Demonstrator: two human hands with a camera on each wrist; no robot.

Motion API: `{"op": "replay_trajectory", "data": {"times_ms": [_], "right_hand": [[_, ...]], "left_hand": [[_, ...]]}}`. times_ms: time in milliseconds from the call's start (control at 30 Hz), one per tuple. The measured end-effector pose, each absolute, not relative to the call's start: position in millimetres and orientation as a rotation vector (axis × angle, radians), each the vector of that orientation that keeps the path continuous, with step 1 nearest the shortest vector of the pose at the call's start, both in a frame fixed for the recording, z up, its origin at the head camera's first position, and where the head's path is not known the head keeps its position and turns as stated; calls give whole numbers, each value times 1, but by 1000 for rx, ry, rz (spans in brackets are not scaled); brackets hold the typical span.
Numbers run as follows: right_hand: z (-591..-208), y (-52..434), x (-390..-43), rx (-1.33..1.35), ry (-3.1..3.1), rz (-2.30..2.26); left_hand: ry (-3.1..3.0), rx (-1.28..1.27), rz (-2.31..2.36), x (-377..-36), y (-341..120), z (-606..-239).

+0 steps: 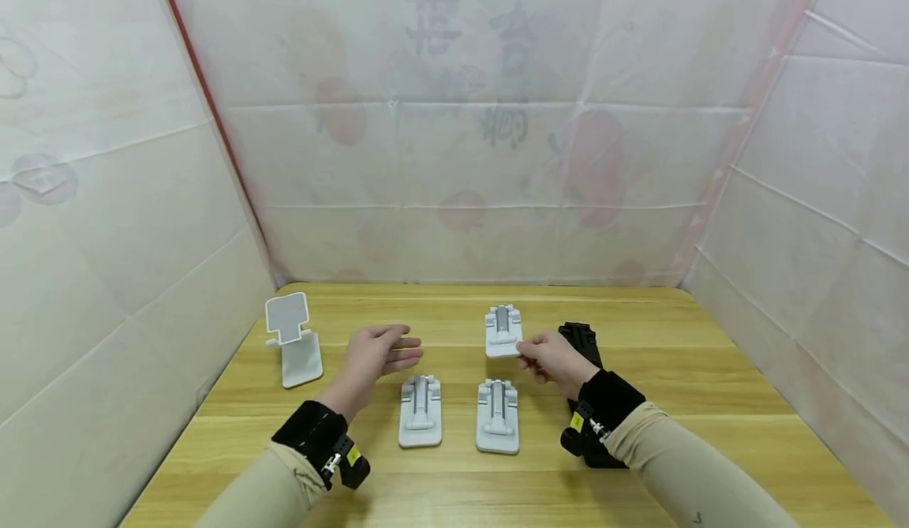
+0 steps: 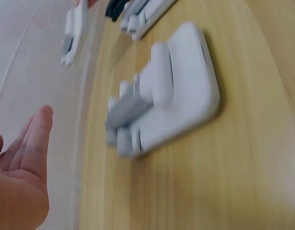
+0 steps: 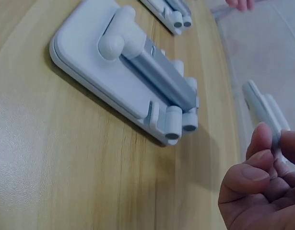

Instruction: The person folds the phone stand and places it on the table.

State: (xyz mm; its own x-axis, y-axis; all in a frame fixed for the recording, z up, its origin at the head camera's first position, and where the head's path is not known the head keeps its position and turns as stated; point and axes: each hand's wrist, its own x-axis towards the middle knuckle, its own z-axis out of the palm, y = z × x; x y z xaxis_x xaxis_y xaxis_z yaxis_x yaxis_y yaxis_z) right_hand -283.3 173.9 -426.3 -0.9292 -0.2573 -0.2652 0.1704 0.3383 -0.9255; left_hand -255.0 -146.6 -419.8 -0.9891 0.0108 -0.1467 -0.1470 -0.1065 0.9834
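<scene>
My right hand (image 1: 557, 361) pinches the near right corner of a white folded phone stand (image 1: 503, 332) between thumb and fingers. In the right wrist view that held stand (image 3: 263, 106) appears edge-on above the fingertips. My left hand (image 1: 379, 354) is held in the air with fingers extended, palm turned inward, holding nothing. Just below it, a white folded phone stand (image 1: 420, 433) lies on the table, shown large in the left wrist view. Another white folded phone stand (image 1: 498, 441) lies to its right, nearer to me than the held one.
An unfolded white phone stand (image 1: 301, 362) stands upright at the table's left. Black folded objects (image 1: 584, 340) lie at the right, partly hidden beneath my right wrist. Cloth-like walls (image 1: 461, 244) enclose the wooden table (image 1: 440, 488) at the back and both sides.
</scene>
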Motion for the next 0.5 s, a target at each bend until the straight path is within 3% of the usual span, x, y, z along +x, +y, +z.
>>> {"op": "replay_trajectory", "data": {"times_ms": [300, 500], "right_hand": [[-439, 175, -289, 49, 2250, -1603], [-447, 173, -293, 129, 2252, -1590]], "left_hand": [[2202, -438, 2338, -248, -199, -423], [2502, -780, 2376, -240, -229, -430]]}}
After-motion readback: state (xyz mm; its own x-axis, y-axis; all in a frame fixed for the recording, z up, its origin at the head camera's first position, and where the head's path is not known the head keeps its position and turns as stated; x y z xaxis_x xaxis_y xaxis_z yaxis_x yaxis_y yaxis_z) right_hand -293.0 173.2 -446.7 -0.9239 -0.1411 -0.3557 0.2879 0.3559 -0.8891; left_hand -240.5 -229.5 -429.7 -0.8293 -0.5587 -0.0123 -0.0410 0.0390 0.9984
